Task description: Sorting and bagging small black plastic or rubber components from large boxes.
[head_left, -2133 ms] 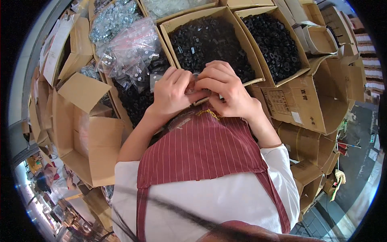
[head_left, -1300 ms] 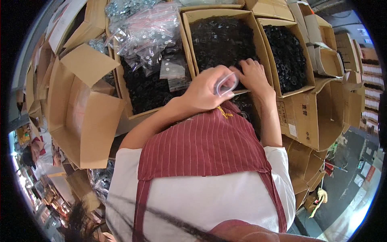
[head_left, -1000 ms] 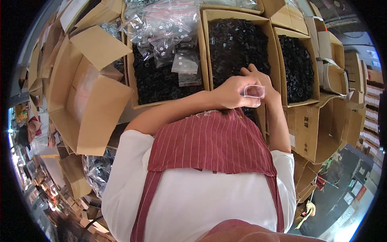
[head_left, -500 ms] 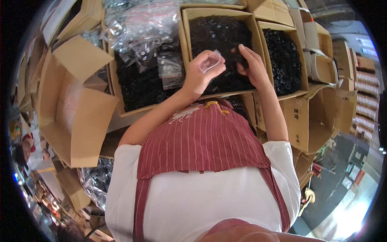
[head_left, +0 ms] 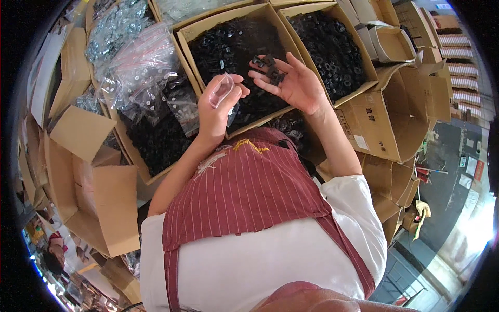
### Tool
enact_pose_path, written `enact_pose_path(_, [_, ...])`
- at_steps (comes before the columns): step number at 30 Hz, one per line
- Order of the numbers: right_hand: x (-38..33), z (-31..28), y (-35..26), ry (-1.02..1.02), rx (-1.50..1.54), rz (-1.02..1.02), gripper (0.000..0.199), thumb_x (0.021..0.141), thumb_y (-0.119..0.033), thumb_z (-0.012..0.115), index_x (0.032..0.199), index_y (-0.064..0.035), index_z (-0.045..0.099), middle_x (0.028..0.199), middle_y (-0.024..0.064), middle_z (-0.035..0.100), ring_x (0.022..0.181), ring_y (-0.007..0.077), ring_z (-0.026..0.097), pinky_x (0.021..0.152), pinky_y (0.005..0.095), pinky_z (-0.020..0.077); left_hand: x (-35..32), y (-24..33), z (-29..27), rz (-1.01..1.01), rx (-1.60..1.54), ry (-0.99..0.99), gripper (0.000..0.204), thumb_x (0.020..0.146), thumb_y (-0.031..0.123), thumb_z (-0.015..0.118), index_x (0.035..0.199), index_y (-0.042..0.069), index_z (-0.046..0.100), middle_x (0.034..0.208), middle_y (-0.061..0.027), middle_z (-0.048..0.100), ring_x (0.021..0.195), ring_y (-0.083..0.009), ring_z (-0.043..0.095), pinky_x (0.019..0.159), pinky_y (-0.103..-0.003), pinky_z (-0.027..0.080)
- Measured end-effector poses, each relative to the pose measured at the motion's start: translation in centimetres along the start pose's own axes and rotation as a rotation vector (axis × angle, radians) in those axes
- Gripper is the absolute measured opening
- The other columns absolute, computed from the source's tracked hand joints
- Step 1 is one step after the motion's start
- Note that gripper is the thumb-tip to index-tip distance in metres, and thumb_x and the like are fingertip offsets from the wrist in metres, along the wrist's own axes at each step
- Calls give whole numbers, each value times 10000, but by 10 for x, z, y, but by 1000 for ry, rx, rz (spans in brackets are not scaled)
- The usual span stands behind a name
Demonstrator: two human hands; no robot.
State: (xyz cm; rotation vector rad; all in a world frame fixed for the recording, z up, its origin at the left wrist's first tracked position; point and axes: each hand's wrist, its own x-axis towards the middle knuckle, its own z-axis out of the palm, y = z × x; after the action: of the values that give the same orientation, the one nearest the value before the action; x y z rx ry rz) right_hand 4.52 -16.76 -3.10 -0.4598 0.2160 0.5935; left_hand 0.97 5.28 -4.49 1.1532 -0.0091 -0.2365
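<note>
My left hand [head_left: 215, 112] is closed round a small clear plastic bag [head_left: 223, 91], whose mouth gapes toward the upper right. Palm up, with its fingers spread, my right hand [head_left: 304, 89] carries several small black plastic parts [head_left: 269, 70] on the fingers. Both hands are over a cardboard box [head_left: 183, 40] holding a heap of similar black parts [head_left: 228, 39]. The exact shape of the parts in my hand is hard to make out.
To the right, another carton [head_left: 370, 73] holds black ring-like parts [head_left: 332, 60]. Filled clear bags [head_left: 143, 73] lie over black parts in the box at the left. Empty cardboard boxes [head_left: 122, 208] stand at the left, with more cartons [head_left: 374, 127] at the right.
The whole view has shifted, with the boxes turned in the picture. My right hand has turned palm up, bringing the black parts into sight. My left hand still holds the bag.
</note>
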Motion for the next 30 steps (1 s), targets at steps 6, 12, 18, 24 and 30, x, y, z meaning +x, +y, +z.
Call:
enact_pose_path(6, [-10, 1, 1, -25, -142, -50, 495, 1044, -224, 444, 1397, 119, 382, 1422, 318, 452, 1337, 428, 468, 1135, 476, 422, 1, -1, -2, -9, 58, -17, 243, 952, 80, 623, 1178, -4, 598, 1043, -83, 649, 1002, -161, 635, 925, -296, 479])
enact_pose_path(12, [-18, 11, -1, 67, -550, -64, 508, 954, -14, 531, 1416, 96, 351, 1249, 292, 597, 1117, 358, 656, 983, 402, 559, -1, 0, -1, 6, 55, -7, 289, 946, 66, 614, 1224, 1, 572, 1033, -78, 650, 1013, -156, 621, 921, -287, 469])
enact_pose_path(18, [-20, 7, 1, 213, -1087, -208, 431, 936, -32, 608, 1340, 41, 477, 1115, 203, 665, 891, 229, 711, 787, 333, 618, -1, 0, -3, -40, 98, -24, 374, 919, 54, 634, 1280, 4, 552, 1062, -69, 653, 1023, -159, 617, 942, -300, 450])
enact_pose_path(24, [-29, 49, 7, 53, -1025, -241, 304, 890, 30, 620, 1192, 67, 609, 1139, 176, 674, 1086, 258, 674, 951, 365, 566, 0, 9, -1, -59, 51, -173, 469, 838, -21, 702, 1278, 48, 554, 1085, -55, 606, 1045, -137, 570, 943, -295, 453])
enact_pose_path(30, [-30, 71, 4, 1, -1095, -287, 272, 892, 57, 608, 1162, 53, 636, 1093, 124, 686, 1024, 201, 681, 918, 344, 575, 0, 19, -1, -41, 32, -164, 366, 817, -39, 715, 1151, 51, 595, 1040, -19, 612, 1013, -121, 587, 941, -291, 460])
